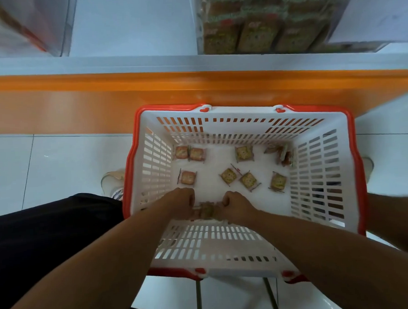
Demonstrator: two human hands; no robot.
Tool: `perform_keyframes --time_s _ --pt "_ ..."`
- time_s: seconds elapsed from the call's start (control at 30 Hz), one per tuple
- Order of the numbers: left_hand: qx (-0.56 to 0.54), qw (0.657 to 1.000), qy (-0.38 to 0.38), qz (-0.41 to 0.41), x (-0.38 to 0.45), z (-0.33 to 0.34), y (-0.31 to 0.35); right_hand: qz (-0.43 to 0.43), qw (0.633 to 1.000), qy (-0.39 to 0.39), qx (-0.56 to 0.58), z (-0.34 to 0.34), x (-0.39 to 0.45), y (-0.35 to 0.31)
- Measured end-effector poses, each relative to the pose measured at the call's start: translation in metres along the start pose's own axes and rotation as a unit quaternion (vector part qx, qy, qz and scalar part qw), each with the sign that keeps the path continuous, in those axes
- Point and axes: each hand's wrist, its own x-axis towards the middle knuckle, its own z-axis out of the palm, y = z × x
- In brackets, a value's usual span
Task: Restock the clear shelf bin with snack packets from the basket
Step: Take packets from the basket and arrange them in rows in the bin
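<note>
A white basket with a red rim (151, 161) stands below me. Several small snack packets (229, 176) lie scattered on its floor. Both my hands reach down inside near the basket's near wall. My left hand (180, 202) and my right hand (234, 203) hold a small stack of packets (206, 209) between them, fingers curled on either side. The clear shelf bin (257, 21) sits on the shelf at the top, filled with rows of the same packets.
An orange shelf front (77, 106) runs across the view above the basket. Another clear bin (19, 27) stands at the top left. White floor tiles (57, 166) surround the basket, and my shoe (113, 180) shows by its left side.
</note>
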Motion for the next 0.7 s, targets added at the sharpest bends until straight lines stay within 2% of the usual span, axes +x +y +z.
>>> perform_keyframes --time_s 0.07,0.13,0.23,0.3,0.4,0.6,0.67,0.7 --pt "-0.048 0.999 -0.004 -0.013 0.002 -0.001 -0.001 0.020 0.999 -0.018 0.017 0.011 0.002 0.000" --pt "-0.059 0.998 -0.016 -0.016 0.004 -0.001 -0.002 0.004 1.000 -0.023 0.004 0.018 0.002 0.001" --pt "-0.072 0.997 -0.031 -0.008 0.008 -0.001 -0.002 -0.002 0.999 0.010 -0.039 0.020 0.004 0.005" --pt "-0.113 0.993 -0.041 0.003 0.013 -0.003 0.002 -0.005 0.995 0.024 -0.094 0.020 0.005 0.012" --pt "-0.165 0.984 -0.062 0.002 0.016 0.000 0.012 -0.031 0.978 -0.005 -0.207 0.019 0.002 0.024" --pt "0.023 0.999 -0.031 -0.027 0.011 0.015 0.025 -0.044 0.954 -0.065 -0.289 0.014 0.008 0.020" --pt "0.035 0.999 -0.024 -0.024 0.010 0.015 0.027 -0.046 0.967 -0.077 -0.238 0.007 0.006 0.019" --pt "0.031 0.999 -0.024 -0.026 0.010 0.014 0.028 -0.037 0.981 -0.065 -0.177 0.001 0.004 0.018"
